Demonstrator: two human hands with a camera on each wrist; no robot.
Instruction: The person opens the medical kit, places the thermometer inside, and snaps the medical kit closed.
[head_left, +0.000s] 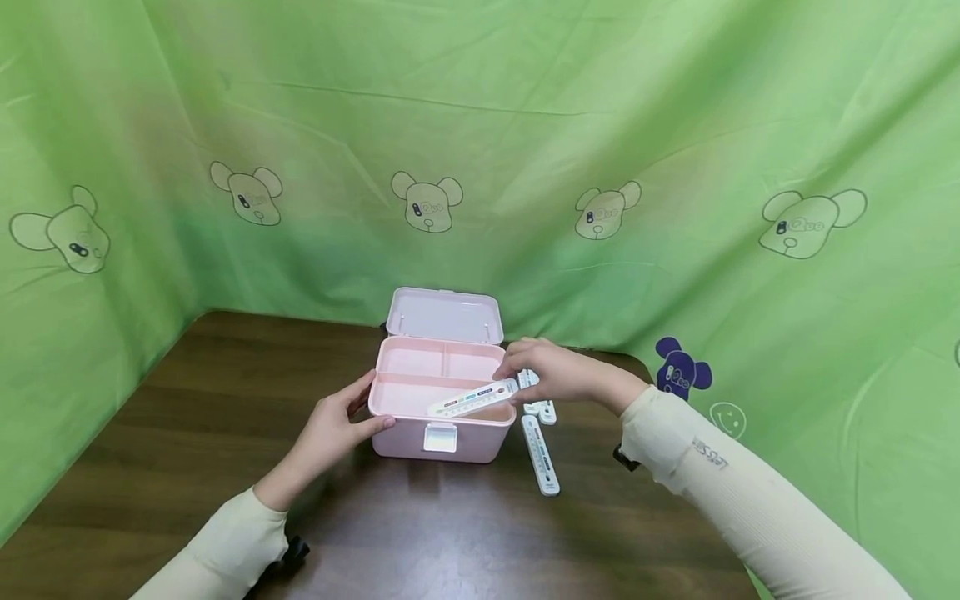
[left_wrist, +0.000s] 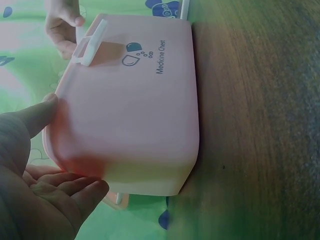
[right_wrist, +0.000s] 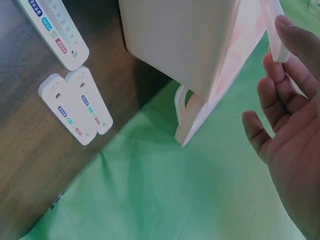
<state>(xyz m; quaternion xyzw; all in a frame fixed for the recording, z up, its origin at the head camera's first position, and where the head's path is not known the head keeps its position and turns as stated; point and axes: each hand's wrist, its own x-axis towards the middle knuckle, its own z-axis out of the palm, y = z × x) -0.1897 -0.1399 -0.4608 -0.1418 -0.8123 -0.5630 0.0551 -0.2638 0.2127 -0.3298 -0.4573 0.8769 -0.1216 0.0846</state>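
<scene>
A pink medicine chest [head_left: 442, 437] stands on the table with its lid [head_left: 446, 315] raised at the back. My left hand [head_left: 333, 429] holds its front left corner, thumb on the front and fingers along the side wall, as the left wrist view also shows [left_wrist: 45, 185]. Between thumb and fingers, my right hand [head_left: 551, 371] pinches one end of a white strip thermometer [head_left: 472, 398]. That thermometer slants over the chest's front compartment; its far end lies just inside the front rim. In the right wrist view, only part of the thermometer [right_wrist: 274, 30] shows beside the fingers.
Right of the chest, a long thermometer [head_left: 540, 456] lies on the brown table [head_left: 345, 517]. Behind it lie smaller ones, including a left one [right_wrist: 65, 110] and a right one [right_wrist: 90, 100] side by side. A green curtain [head_left: 510, 100] hangs around the table.
</scene>
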